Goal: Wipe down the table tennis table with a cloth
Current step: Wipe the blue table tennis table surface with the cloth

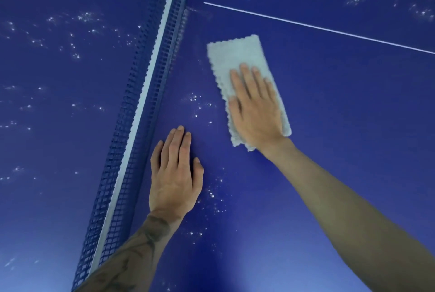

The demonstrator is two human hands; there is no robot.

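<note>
- Your right hand (pixel 255 108) lies flat on the cloth (pixel 235 56), fingers straight.
- Cloth looks soft and light, likely to bunch: press mid-cloth with your whole palm.
- Left hand (pixel 175 174) lies flat on the table (pixel 341 138) by the net (pixel 141 103).

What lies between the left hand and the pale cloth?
Head view: only blue table tennis tabletop dotted with white specks separates the left hand from the pale rectangular cloth.
</note>
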